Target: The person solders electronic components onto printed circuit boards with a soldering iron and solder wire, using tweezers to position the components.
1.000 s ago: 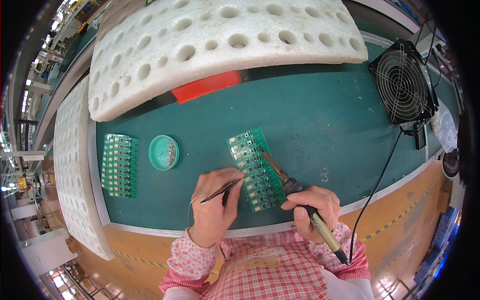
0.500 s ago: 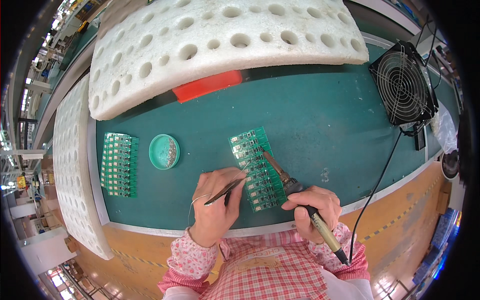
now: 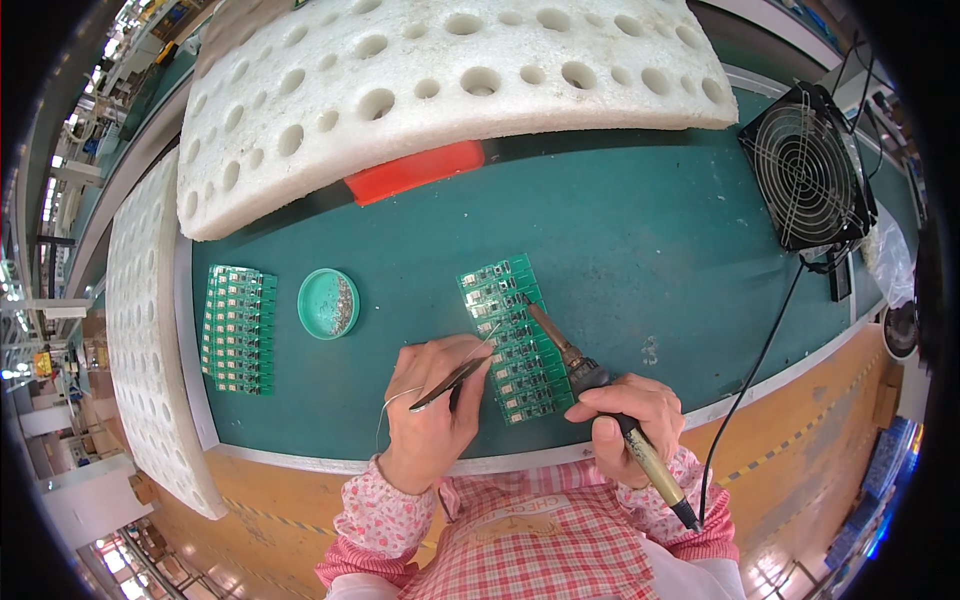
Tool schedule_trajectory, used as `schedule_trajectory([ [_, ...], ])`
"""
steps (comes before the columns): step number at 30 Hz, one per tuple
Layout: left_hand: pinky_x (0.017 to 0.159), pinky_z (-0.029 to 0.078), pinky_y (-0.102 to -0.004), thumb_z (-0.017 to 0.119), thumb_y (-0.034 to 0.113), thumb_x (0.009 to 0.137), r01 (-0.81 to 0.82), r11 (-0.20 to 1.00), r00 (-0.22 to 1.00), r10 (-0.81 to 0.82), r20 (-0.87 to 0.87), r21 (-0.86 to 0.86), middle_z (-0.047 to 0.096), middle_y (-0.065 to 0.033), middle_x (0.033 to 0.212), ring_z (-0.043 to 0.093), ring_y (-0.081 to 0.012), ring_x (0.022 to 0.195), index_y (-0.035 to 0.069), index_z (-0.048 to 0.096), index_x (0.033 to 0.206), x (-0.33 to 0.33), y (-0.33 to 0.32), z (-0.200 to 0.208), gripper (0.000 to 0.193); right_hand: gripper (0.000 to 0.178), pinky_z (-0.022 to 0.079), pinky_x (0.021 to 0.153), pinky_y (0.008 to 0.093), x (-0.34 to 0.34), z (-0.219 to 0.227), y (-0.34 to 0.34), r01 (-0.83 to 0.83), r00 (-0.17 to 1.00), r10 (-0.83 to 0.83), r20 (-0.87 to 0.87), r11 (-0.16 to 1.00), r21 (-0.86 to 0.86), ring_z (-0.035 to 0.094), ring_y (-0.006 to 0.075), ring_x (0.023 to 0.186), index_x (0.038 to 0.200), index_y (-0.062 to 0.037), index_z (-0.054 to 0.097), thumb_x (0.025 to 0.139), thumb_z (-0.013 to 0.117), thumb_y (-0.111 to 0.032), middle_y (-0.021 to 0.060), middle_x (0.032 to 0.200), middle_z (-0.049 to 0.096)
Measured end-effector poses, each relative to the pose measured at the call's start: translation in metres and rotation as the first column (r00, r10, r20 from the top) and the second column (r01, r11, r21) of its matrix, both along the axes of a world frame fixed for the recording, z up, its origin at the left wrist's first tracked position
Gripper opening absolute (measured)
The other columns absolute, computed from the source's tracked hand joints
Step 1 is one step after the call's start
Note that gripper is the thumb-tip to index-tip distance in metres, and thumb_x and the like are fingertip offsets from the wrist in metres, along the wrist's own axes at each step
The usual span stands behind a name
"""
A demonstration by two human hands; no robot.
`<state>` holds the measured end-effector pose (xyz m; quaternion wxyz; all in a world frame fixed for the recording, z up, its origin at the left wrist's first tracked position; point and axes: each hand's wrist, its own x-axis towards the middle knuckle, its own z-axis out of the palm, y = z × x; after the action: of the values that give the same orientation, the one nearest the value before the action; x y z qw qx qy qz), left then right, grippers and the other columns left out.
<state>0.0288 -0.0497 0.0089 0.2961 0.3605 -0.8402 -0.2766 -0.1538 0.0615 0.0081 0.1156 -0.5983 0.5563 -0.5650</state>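
Note:
A green panel of small circuit boards (image 3: 520, 365) lies on the green work mat (image 3: 640, 250) in front of me. My right hand (image 3: 636, 425) is closed round the handle of a soldering iron (image 3: 575, 362), whose tip touches or hovers just over the panel's upper part. Over the panel's left edge, my left hand (image 3: 432, 405) grips a pair of tweezers (image 3: 440, 388). A thin solder wire (image 3: 384, 412) also runs through that hand, its end reaching toward the boards. The exact contact at the iron's tip is too small to make out.
To the left lie a second board panel (image 3: 238, 330) and a round green dish (image 3: 330, 303) with tiny metallic parts. White foam with holes (image 3: 520, 100) overhangs the back, a red bin (image 3: 415, 172) beneath it. A black fan (image 3: 805, 168) stands at right; the iron's cord (image 3: 752, 385) runs nearby.
Almost nothing differs. My right hand and the iron have shifted very slightly to the right; my left hand and the panel stay where they were.

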Motion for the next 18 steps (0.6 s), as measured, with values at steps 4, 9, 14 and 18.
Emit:
schedule_trajectory([
  [4, 0.076, 0.051, -0.035, 0.072, -0.003, 0.083, -0.009, 1.0, 1.0, 0.009, 0.004, 0.013, 0.071, -0.0108, 0.1, 0.065, -0.0278, 0.087, 0.004, 0.069, 0.101, 0.0, 0.001, 0.0, 0.02, 0.018, 0.052, 0.048, 0.0318, -0.002, -0.002, 0.003, -0.048, 0.997, 0.049, 0.064, 0.998, -0.028, 0.065, 0.0194, 0.053, 0.105, -0.0007, 0.062, 0.09, 0.068, -0.009, 0.0057, 0.068, 0.069],
  [9, 0.076, 0.05, -0.035, 0.072, -0.003, 0.083, -0.002, 1.0, 1.0, 0.002, -0.003, 0.007, 0.071, -0.0103, 0.099, 0.065, -0.0281, 0.086, 0.004, 0.069, 0.101, -0.001, 0.0, 0.001, 0.019, 0.034, 0.049, 0.045, 0.0276, -0.002, -0.005, 0.007, -0.094, 0.97, 0.11, 0.217, 0.992, -0.084, 0.061, 0.0134, 0.046, 0.104, -0.003, 0.047, 0.105, 0.05, -0.037, 0.0114, 0.065, 0.07],
  [14, 0.076, 0.05, -0.0352, 0.072, -0.002, 0.083, -0.003, 1.0, 1.0, 0.003, 0.002, 0.013, 0.071, -0.0105, 0.1, 0.065, -0.0285, 0.086, 0.004, 0.069, 0.101, 0.0, 0.0, 0.001, 0.018, 0.038, 0.053, 0.045, 0.0289, -0.004, -0.002, 0.004, -0.132, 0.964, 0.15, 0.219, 0.987, -0.096, 0.064, 0.0162, 0.047, 0.104, -0.0032, 0.046, 0.105, 0.048, -0.041, 0.0125, 0.064, 0.069],
  [18, 0.076, 0.05, -0.0354, 0.072, -0.002, 0.084, 0.01, 1.0, 1.0, -0.01, 0.005, 0.012, 0.071, -0.0106, 0.1, 0.065, -0.0289, 0.086, 0.003, 0.069, 0.101, 0.0, 0.0, 0.001, 0.018, 0.023, 0.048, 0.043, 0.0301, 0.001, -0.01, 0.001, -0.12, 0.932, 0.186, 0.31, 0.968, -0.219, 0.061, 0.0168, 0.048, 0.108, 0.0005, 0.056, 0.099, 0.061, -0.02, 0.0137, 0.077, 0.075],
])
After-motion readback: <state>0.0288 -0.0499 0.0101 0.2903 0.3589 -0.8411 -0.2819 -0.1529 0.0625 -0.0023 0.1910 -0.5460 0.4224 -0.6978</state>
